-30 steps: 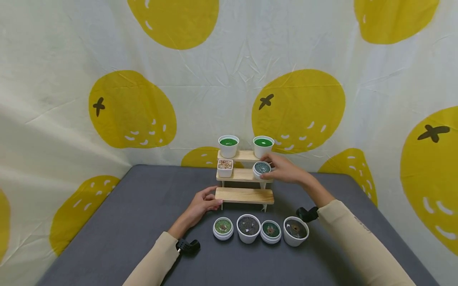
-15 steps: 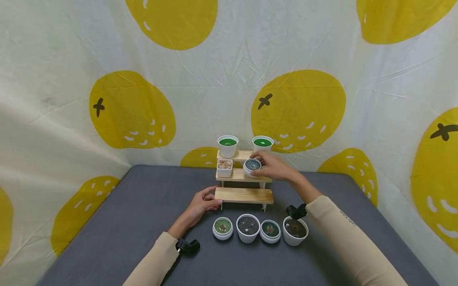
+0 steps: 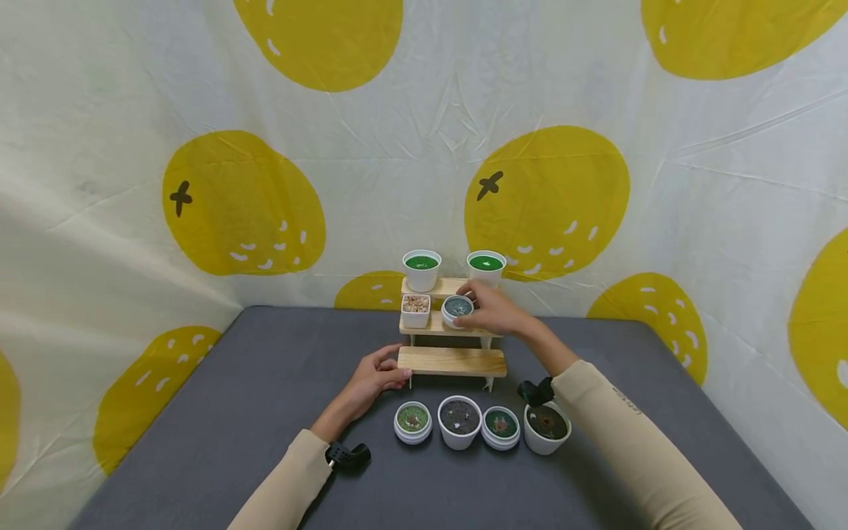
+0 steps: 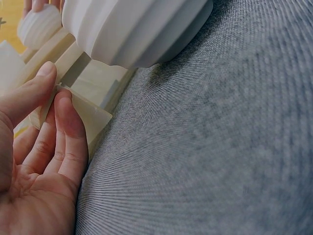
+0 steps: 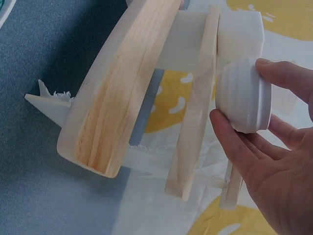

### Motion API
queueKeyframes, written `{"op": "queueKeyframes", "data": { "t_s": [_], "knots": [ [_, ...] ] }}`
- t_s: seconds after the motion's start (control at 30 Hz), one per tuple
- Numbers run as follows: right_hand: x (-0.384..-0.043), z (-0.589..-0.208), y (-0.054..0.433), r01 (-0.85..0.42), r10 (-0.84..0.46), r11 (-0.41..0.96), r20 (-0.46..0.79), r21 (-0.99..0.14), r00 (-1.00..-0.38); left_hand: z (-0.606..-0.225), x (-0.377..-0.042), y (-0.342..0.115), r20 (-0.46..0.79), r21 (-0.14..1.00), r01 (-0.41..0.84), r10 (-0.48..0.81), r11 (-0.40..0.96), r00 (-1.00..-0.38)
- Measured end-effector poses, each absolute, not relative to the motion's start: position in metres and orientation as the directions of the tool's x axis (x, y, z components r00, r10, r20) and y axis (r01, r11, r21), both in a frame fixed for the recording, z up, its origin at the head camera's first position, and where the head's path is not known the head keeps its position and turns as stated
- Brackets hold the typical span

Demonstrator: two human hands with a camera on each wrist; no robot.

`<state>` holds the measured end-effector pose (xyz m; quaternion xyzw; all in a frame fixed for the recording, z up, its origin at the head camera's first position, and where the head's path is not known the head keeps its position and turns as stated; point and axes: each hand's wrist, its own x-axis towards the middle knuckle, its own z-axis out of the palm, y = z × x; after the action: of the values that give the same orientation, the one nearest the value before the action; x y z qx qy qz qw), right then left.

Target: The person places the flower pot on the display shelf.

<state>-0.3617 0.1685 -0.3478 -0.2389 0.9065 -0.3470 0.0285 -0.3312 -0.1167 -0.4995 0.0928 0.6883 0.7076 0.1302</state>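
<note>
A small three-step wooden stand (image 3: pixel 453 361) stands on the grey tabletop. My left hand (image 3: pixel 364 383) holds the left end of its lowest step, thumb and fingers pinching the end in the left wrist view. My right hand (image 3: pixel 497 309) grips a round white pot (image 3: pixel 457 309) with a blue-grey top, close over the middle step. In the right wrist view, thumb and fingers wrap the ribbed side of that pot (image 5: pixel 244 98). Left of it on the same step sits a square white pot (image 3: pixel 416 313) of pale pebbles.
Two white pots with green tops, left (image 3: pixel 422 272) and right (image 3: pixel 486 265), stand on the top step. Several more line up before the stand: a light-green one (image 3: pixel 413 423), two dark-topped ones (image 3: pixel 460 423), and a dark-green one (image 3: pixel 500 427). A fruit-patterned cloth (image 3: pixel 397 184) hangs behind.
My right hand has moved left along the middle step with the round pot, bringing it closer to the square one. The left hand has stayed on the lowest step.
</note>
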Motion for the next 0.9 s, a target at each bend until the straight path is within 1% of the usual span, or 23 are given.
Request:
{"op": "queueKeyframes", "data": {
  "t_s": [0.3, 0.47, 0.77, 0.9],
  "knots": [
    [-0.3624, -0.35, 0.1641, -0.381, -0.436, 0.653, 0.086, -0.654, -0.896, -0.4997, -0.3311, -0.1164, -0.045, 0.998, -0.055, 0.315, -0.021, -0.948],
    [-0.3629, -0.3514, 0.1627, -0.378, -0.431, 0.646, 0.091, -0.663, -0.898, -0.5004, -0.331, -0.1161, -0.041, 0.999, -0.05, 0.317, -0.02, -0.948],
    [-0.3623, -0.3535, 0.1591, -0.332, -0.387, 0.651, 0.078, -0.682, -0.919, -0.4997, -0.3307, -0.1167, -0.05, 0.998, -0.058, 0.314, -0.016, -0.948],
    [-0.3621, -0.3534, 0.1599, -0.344, -0.396, 0.646, 0.086, -0.682, -0.914, -0.4987, -0.3299, -0.1171, -0.048, 0.998, -0.058, 0.32, -0.022, -0.946]
  ]
}}
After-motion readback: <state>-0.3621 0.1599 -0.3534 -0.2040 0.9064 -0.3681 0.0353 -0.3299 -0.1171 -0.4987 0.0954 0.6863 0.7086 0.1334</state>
